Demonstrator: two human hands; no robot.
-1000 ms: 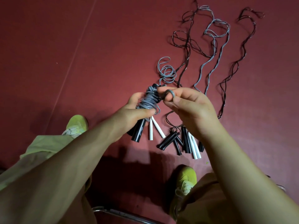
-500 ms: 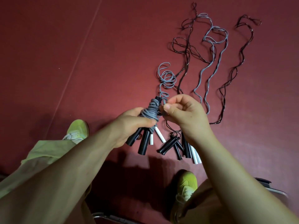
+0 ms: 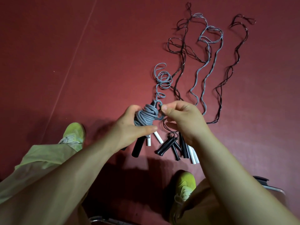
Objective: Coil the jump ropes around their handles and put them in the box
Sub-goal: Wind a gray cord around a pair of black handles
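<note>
My left hand (image 3: 129, 129) grips a pair of black handles (image 3: 138, 147) wound with a thick bundle of grey jump rope (image 3: 146, 116). My right hand (image 3: 181, 117) pinches the same grey rope right beside the bundle's top. The rope's loose tail (image 3: 163, 78) curls in loops on the floor beyond. Several other ropes lie stretched out on the red floor: dark ones (image 3: 180, 51), a grey-blue one (image 3: 209, 51) and another dark one (image 3: 233, 62). Their black handles (image 3: 167, 146) and white handles (image 3: 194, 155) lie in a cluster under my right wrist. No box is in view.
I sit over a dark red floor (image 3: 81, 62) with a pale seam line running diagonally. My yellow-green shoes (image 3: 74, 133) (image 3: 185, 187) flank the handles. A metal chair frame (image 3: 103, 220) shows at the bottom, and a dark metal object (image 3: 266, 184) at lower right.
Both hands moved lower in view with the wound handles. The right hand came round the bundle's top with another turn of grey rope, and the loose tail on the floor shortened.
</note>
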